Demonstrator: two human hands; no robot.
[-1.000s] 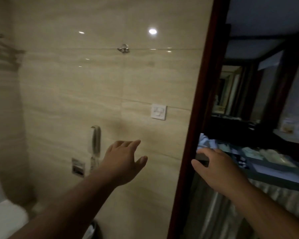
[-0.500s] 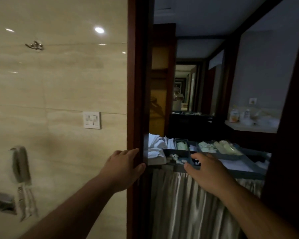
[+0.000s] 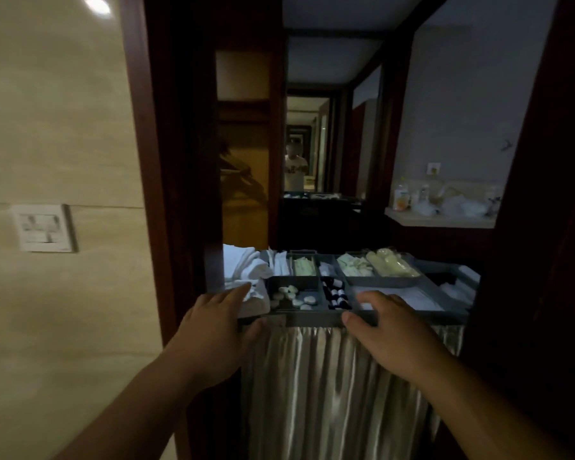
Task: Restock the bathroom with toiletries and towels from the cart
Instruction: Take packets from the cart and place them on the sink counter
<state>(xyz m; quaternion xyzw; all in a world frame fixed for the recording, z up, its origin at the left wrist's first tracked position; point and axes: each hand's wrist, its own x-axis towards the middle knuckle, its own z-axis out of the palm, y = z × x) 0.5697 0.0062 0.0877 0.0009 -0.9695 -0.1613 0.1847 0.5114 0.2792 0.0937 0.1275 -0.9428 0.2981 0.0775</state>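
Observation:
The housekeeping cart (image 3: 445, 315) stands in the doorway, its grey top tray split into compartments above a pale satin skirt (image 3: 339, 393). Folded white towels (image 3: 249, 272) lie at the tray's left end. Small white soaps (image 3: 296, 298) and dark little bottles (image 3: 337, 295) fill the near compartments; pale green packets (image 3: 356, 268) lie further back. My left hand (image 3: 216, 330) reaches the tray's near left corner, fingers apart, beside the towels. My right hand (image 3: 389, 330) hovers at the tray's front rim, fingers spread, holding nothing.
A dark wooden door frame (image 3: 153, 194) stands left of the cart, with the beige tiled wall and a light switch (image 3: 44, 229) beyond it. A counter with bottles (image 3: 442, 204) is at the right. A person (image 3: 294, 167) stands far down the dim corridor.
My view has swung right from the tiled wall to the doorway. The cart now fills the centre, and both hands have come forward to its front edge.

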